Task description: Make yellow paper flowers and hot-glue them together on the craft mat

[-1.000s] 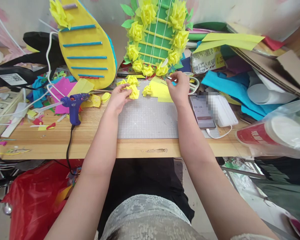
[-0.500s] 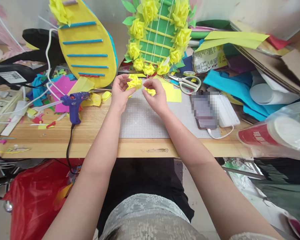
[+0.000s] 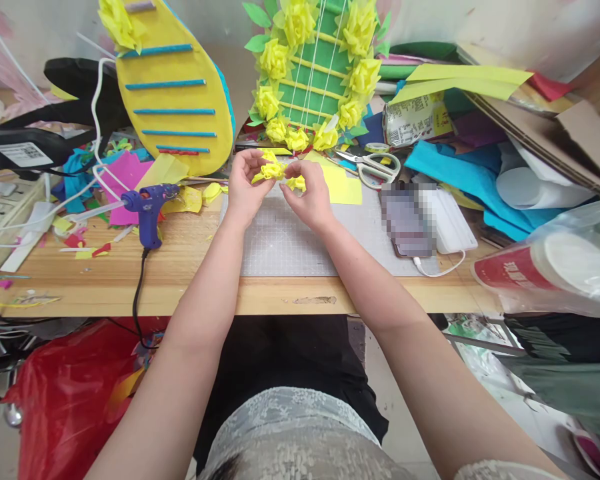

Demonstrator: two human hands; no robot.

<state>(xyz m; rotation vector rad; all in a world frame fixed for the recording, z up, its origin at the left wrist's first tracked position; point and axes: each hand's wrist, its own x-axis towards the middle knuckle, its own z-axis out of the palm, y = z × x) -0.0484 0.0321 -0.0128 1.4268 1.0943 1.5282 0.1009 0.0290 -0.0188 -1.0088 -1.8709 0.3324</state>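
A yellow paper flower [image 3: 271, 169] with ruffled petals is pinched in the fingers of my left hand [image 3: 247, 187], above the cutting mat. My right hand [image 3: 313, 193] is close beside it on the right, thumb and fingertips bent round a small yellow paper piece [image 3: 296, 182]. Whether that piece touches the flower I cannot tell. Both hands hover over the far part of the grey cutting mat [image 3: 285, 247]. Behind them stands a green stringed panel [image 3: 316, 80], edged with yellow paper roses.
To the left lie a blue glue gun [image 3: 150, 212], paper scraps and a yellow board with blue strips [image 3: 175, 100]. On the right are scissors [image 3: 375, 168], a phone [image 3: 407, 220], a white power bank [image 3: 449, 220], blue paper [image 3: 460, 177] and a bagged cup [image 3: 525, 267].
My right hand has shifted slightly left, closer to the flower. My left hand has moved a little to the right, and the flower now appears lower and turned.
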